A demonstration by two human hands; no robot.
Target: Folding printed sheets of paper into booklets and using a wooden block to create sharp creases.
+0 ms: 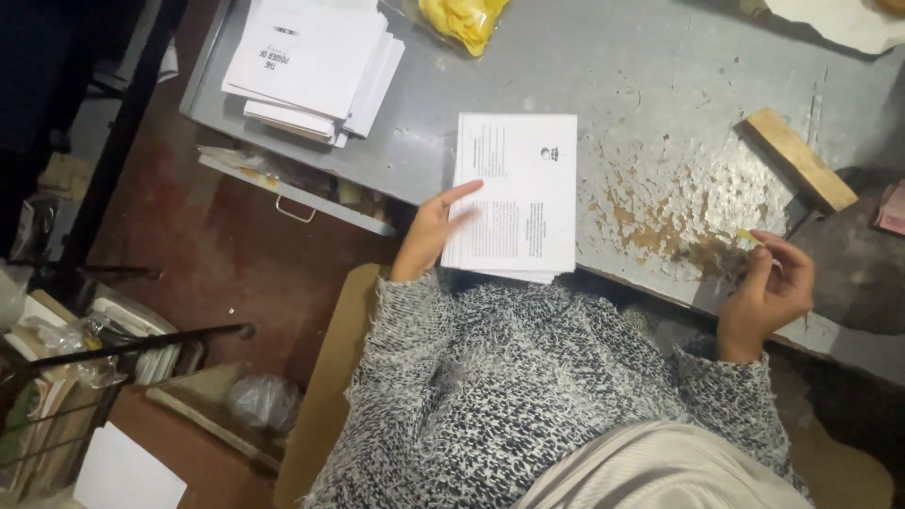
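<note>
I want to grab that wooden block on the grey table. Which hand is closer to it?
Right. The right hand is just below the long wooden block, not touching; the left hand rests on the white printed paper stack, far across.

Pretty cozy outfit here: a chunky knit sweater [509,377] in flecked black-and-white yarn, loose weave, kinda fuzzy at the edges. Long sleeves run right down to both wrists, cuffs a bit frayed. There's a plain cream-coloured cloth [660,471] draped at the bottom, smooth with soft folds. Both hands are bare.
</note>
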